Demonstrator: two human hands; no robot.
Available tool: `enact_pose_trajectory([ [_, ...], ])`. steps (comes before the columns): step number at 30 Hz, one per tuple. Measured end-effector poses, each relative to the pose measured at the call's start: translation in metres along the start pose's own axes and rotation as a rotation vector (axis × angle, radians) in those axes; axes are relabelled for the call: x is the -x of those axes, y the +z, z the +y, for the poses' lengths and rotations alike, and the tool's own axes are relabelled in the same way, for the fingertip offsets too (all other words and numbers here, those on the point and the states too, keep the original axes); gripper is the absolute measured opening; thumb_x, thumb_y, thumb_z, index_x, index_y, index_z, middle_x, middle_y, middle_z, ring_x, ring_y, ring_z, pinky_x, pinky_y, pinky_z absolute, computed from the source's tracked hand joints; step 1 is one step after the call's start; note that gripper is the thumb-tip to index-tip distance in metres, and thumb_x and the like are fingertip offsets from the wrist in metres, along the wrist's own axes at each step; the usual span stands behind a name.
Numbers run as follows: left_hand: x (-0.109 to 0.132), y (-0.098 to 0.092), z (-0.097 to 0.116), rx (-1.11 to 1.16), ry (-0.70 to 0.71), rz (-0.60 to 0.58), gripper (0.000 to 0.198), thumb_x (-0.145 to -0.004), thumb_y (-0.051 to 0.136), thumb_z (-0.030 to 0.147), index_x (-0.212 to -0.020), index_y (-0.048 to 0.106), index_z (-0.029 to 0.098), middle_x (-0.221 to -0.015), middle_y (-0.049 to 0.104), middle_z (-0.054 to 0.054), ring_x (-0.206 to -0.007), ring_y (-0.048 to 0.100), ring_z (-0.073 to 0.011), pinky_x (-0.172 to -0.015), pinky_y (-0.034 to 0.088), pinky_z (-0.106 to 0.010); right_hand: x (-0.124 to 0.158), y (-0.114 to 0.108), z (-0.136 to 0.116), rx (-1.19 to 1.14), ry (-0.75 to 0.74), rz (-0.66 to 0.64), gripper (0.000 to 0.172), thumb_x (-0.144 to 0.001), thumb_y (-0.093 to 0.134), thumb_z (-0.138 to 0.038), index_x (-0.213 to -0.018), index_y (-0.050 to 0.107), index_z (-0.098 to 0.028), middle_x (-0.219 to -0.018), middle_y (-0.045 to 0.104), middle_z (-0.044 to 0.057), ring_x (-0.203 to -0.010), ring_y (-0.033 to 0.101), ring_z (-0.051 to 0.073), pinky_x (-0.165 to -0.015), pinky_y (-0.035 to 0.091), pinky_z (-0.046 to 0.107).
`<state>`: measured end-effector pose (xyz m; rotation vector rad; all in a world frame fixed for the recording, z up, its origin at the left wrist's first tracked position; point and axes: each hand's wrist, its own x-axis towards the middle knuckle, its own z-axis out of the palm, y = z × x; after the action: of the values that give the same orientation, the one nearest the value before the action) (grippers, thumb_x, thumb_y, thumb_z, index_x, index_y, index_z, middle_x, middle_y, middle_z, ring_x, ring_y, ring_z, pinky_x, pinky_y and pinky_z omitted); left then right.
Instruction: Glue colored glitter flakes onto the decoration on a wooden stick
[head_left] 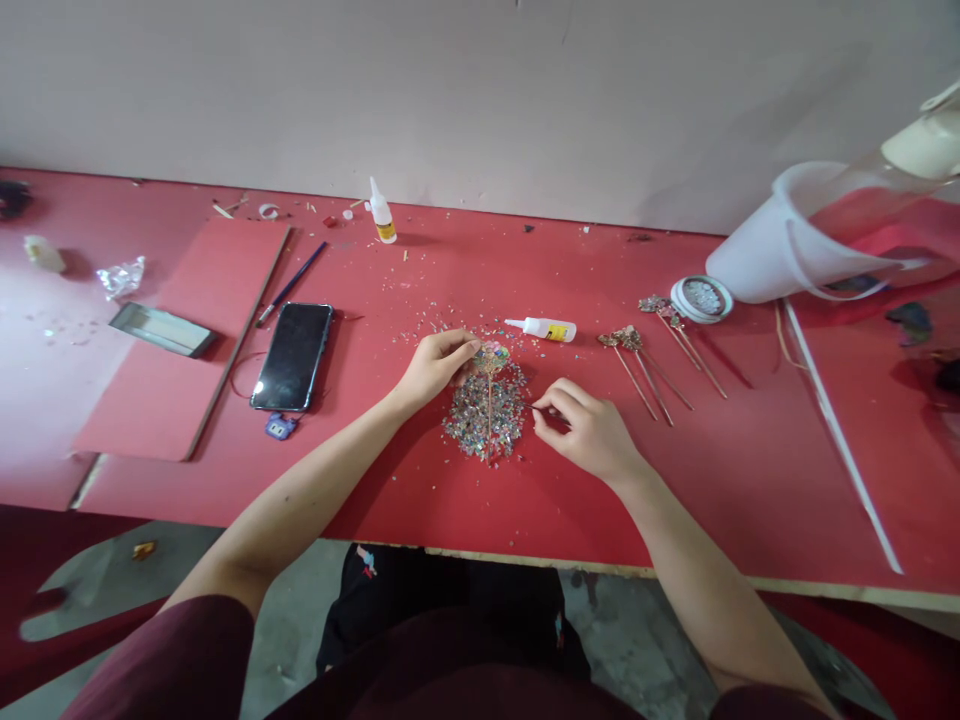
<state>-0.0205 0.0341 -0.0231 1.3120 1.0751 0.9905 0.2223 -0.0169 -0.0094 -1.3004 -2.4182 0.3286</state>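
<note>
My left hand (437, 364) pinches the round decorated head of a hair stick (491, 358), whose thin stem runs down across a pile of small glittering stones (484, 412) on the red table (420, 490). To the right of the pile, my right hand (589, 430) is closed on a thin pointed tool (537, 408), its tip at the edge of the stones. A small white glue bottle (541, 328) lies on its side just behind the pile.
Several finished hair sticks (651, 365) lie to the right, beside a round tin of stones (702, 297) and a tipped white bucket (795, 235). To the left are a black phone (293, 354), a brush (291, 284), a red board (187, 335) and a second glue bottle (382, 211).
</note>
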Motion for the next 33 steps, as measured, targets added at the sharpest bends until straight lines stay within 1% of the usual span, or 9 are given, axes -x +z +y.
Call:
enact_pose_trajectory([
  [6,0.0005,0.0003,0.0013,0.010,-0.002,-0.001,0.023,-0.091,0.053,0.032,-0.075,0.057,0.016,-0.052,0.054,0.003,-0.040,0.045,-0.0048,-0.041,0.036,-0.017,0.0005,0.0000,-0.0010,0.021,-0.031,0.004,0.010,-0.089,0.051,-0.023,-0.082,0.057,-0.020,-0.083,0.063,0.002,-0.065,0.061,0.011,-0.055,0.045,0.023],
  [10,0.0004,-0.0002,-0.0002,-0.003,-0.012,0.005,0.023,-0.091,0.053,0.032,-0.075,0.057,0.016,-0.052,0.054,0.003,-0.040,0.046,-0.0048,-0.041,0.036,-0.017,0.0007,0.0003,-0.0009,0.022,-0.032,0.010,0.011,-0.089,0.050,-0.022,-0.082,0.057,-0.020,-0.083,0.063,0.002,-0.064,0.061,0.011,-0.053,0.044,0.022],
  [15,0.0000,-0.0003,-0.0018,-0.006,-0.002,0.004,0.024,-0.091,0.053,0.033,-0.076,0.058,0.016,-0.052,0.054,0.003,-0.041,0.046,-0.0048,-0.042,0.036,-0.017,0.0003,0.0007,0.0000,0.002,-0.024,0.001,0.010,-0.089,0.050,-0.023,-0.084,0.058,-0.020,-0.085,0.064,0.002,-0.065,0.061,0.010,-0.055,0.045,0.022],
  [21,0.0002,0.0003,0.0012,-0.003,0.000,-0.001,0.024,-0.091,0.052,0.032,-0.074,0.057,0.015,-0.051,0.053,0.004,-0.040,0.045,-0.0049,-0.041,0.035,-0.017,0.0000,0.0001,-0.0024,-0.027,-0.031,-0.035,0.010,-0.091,0.050,-0.025,-0.087,0.058,-0.020,-0.086,0.063,0.002,-0.067,0.061,0.011,-0.058,0.046,0.022],
  [25,0.0000,0.0004,0.0031,-0.004,0.004,0.002,0.026,-0.090,0.053,0.034,-0.073,0.056,0.016,-0.051,0.052,0.004,-0.040,0.045,-0.0046,-0.041,0.035,-0.017,0.0003,-0.0004,-0.0052,-0.054,-0.080,-0.080,0.012,-0.092,0.049,-0.025,-0.088,0.059,-0.020,-0.085,0.063,0.003,-0.068,0.061,0.011,-0.060,0.046,0.023],
  [27,0.0000,0.0004,0.0032,-0.006,0.006,0.004,0.026,-0.090,0.053,0.034,-0.072,0.056,0.016,-0.050,0.052,0.004,-0.040,0.045,-0.0047,-0.041,0.035,-0.017,0.0004,-0.0007,-0.0050,-0.058,-0.089,-0.072,0.011,-0.091,0.049,-0.024,-0.089,0.060,-0.020,-0.085,0.063,0.003,-0.069,0.061,0.012,-0.059,0.046,0.023],
  [31,0.0004,0.0003,0.0025,-0.009,-0.002,0.002,0.026,-0.090,0.053,0.034,-0.072,0.056,0.016,-0.050,0.051,0.004,-0.040,0.044,-0.0048,-0.041,0.035,-0.017,-0.0003,-0.0012,-0.0018,-0.011,-0.049,0.000,0.010,-0.089,0.050,-0.022,-0.085,0.059,-0.020,-0.085,0.063,0.003,-0.068,0.061,0.012,-0.056,0.046,0.023],
  [33,0.0005,0.0002,0.0021,-0.008,-0.006,0.004,0.025,-0.090,0.053,0.033,-0.073,0.056,0.016,-0.051,0.051,0.004,-0.040,0.044,-0.0048,-0.041,0.035,-0.017,-0.0005,-0.0009,-0.0009,0.007,-0.054,-0.014,0.010,-0.089,0.049,-0.021,-0.084,0.058,-0.020,-0.084,0.063,0.003,-0.066,0.060,0.012,-0.055,0.045,0.024],
])
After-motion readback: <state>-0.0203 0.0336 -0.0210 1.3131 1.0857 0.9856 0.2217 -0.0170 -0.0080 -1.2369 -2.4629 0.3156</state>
